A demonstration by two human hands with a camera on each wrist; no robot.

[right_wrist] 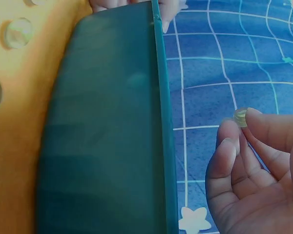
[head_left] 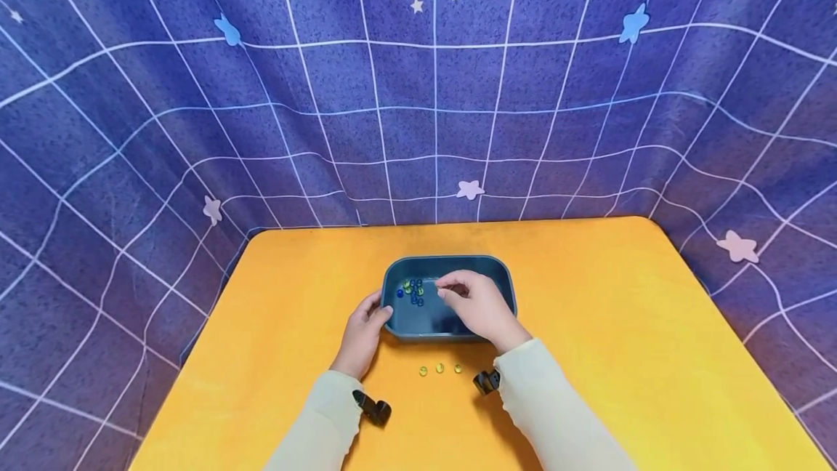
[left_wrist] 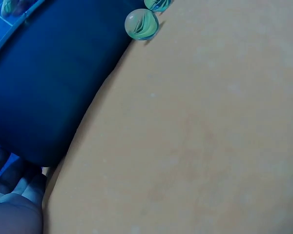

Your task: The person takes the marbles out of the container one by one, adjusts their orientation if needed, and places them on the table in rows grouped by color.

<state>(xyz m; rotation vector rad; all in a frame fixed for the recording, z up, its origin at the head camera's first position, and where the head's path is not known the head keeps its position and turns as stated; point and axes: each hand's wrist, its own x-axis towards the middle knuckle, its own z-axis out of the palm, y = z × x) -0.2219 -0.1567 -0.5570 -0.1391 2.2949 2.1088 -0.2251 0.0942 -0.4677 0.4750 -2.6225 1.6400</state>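
A dark teal rectangular tub (head_left: 434, 324) stands on the table, with several blue and yellow glass marbles (head_left: 413, 291) gathered in its left part. At the tub's left side, my left hand (head_left: 360, 333) grips the wall, thumb over the rim and fingers outside. My right hand (head_left: 480, 307) is above the tub's right half. Between its thumb and index finger it pinches a clear marble with a yellowish swirl (right_wrist: 240, 117), seen above the rim in the right wrist view. Three yellow marbles (head_left: 439, 368) lie in a row on the table before the tub's near wall.
The table (head_left: 615, 325) has an orange-yellow top. Blue curtains (head_left: 431, 137) with white grid lines and stars hang behind it and along both sides. Black cameras (head_left: 373, 409) are strapped at both wrists, over pale sleeves.
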